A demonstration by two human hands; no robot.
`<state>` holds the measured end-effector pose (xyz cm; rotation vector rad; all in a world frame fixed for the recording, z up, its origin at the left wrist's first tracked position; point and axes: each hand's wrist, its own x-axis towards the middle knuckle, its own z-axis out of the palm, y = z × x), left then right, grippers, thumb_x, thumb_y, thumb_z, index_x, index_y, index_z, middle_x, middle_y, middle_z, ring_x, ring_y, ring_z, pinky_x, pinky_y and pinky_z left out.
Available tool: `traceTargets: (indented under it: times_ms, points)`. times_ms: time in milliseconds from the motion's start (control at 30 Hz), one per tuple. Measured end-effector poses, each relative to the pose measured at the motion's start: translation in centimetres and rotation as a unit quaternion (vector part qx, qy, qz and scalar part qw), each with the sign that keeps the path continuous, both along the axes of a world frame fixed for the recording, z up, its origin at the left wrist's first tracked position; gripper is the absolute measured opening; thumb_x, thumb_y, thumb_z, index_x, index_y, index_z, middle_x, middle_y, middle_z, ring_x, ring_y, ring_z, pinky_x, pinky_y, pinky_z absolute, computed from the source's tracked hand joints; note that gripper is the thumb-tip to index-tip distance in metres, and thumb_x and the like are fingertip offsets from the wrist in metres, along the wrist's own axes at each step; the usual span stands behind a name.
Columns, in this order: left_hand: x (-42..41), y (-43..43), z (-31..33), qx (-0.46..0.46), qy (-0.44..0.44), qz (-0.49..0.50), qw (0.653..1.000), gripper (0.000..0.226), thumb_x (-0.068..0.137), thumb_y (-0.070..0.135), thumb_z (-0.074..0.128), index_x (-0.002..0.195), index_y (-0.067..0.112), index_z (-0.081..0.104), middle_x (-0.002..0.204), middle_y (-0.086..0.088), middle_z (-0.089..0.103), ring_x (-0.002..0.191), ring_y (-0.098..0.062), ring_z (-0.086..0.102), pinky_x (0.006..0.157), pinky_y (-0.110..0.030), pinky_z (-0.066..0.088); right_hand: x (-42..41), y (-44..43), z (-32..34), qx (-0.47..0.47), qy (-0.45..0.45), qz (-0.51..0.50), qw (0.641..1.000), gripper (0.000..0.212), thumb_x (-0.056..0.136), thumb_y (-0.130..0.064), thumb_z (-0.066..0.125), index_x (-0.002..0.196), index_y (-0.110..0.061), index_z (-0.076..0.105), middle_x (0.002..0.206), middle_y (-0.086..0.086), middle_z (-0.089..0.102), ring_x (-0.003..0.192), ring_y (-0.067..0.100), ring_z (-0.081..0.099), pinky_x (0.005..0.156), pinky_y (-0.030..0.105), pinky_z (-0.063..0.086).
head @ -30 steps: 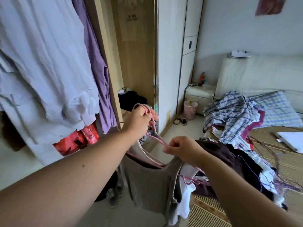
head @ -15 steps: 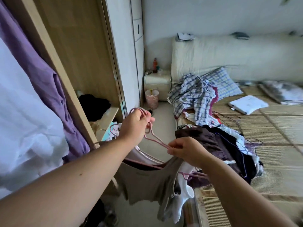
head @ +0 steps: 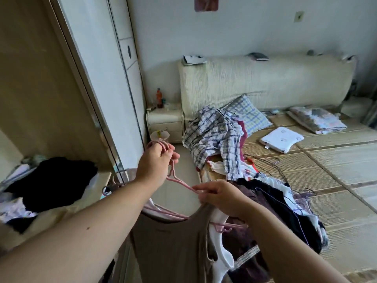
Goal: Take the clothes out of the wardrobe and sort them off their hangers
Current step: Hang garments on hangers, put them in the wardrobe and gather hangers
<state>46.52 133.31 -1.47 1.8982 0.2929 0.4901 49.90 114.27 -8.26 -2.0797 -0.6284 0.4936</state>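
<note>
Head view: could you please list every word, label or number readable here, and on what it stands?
No text can be read.
Label on the orange bottle on the nightstand: too blurred.
The wall picture: blurred, no words legible.
Marks on the white folded cloth: too small.

I'm standing in a bedroom at home. On my right is a mat-covered bed (head: 336, 170), with a padded cream headboard (head: 255, 82) against the wall and a checked pillow (head: 252, 116) at its head. A small nightstand (head: 165, 123) with a bottle (head: 158, 97) on it sits beside the bed. A wardrobe (head: 40, 78) stands open on my left, and clothes (head: 214, 135) are heaped on the bed's near edge.
</note>
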Motion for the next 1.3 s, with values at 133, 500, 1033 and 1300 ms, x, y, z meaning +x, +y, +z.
traceTargets:
  times_ms: [133,500,1033,1300]
  points:
    - [7.3,2.2,0.7,-0.012,0.004,-0.014,1.000,0.023,0.097,0.002,0.043,0.081,0.015,0.053,0.079,-0.007,0.066,0.068,-0.017,0.065,0.063,-0.023,0.053,7.4,2.5,0.4,-0.009,0.016,-0.013,1.000,0.036,0.084,-0.030,0.067,0.084,-0.065,0.062,0.070,-0.019,0.066,0.063,-0.001,0.051,0.063,0.016,0.040]
    - [28.1,3.3,-0.2,0.063,-0.017,-0.109,0.992,0.027,0.094,0.007,0.048,0.077,0.026,0.054,0.082,0.001,0.069,0.075,-0.020,0.070,0.072,-0.037,0.058,24.8,1.4,-1.0,0.000,-0.051,-0.190,0.981,0.029,0.087,-0.040,0.062,0.116,-0.039,0.063,0.081,-0.021,0.069,0.068,-0.008,0.062,0.058,0.005,0.041]
    - [57.1,-3.7,-12.0,0.167,0.097,-0.311,0.930,0.021,0.097,0.022,0.049,0.078,0.030,0.056,0.080,0.009,0.069,0.063,-0.007,0.065,0.043,-0.016,0.044,43.3,-10.8,-13.0,-0.071,0.072,-0.519,0.849,0.054,0.091,-0.028,0.061,0.140,-0.023,0.041,0.113,0.004,0.063,0.086,0.015,0.063,0.073,0.027,0.051]
    - [69.0,-14.5,-21.0,0.199,0.160,-0.316,0.914,0.017,0.095,0.026,0.051,0.085,0.024,0.064,0.078,0.005,0.068,0.065,-0.014,0.063,0.054,-0.031,0.050,53.1,-18.9,-23.7,-0.101,0.158,-0.558,0.808,0.060,0.090,-0.029,0.060,0.144,-0.024,0.035,0.133,0.009,0.054,0.090,0.017,0.062,0.073,0.027,0.048]
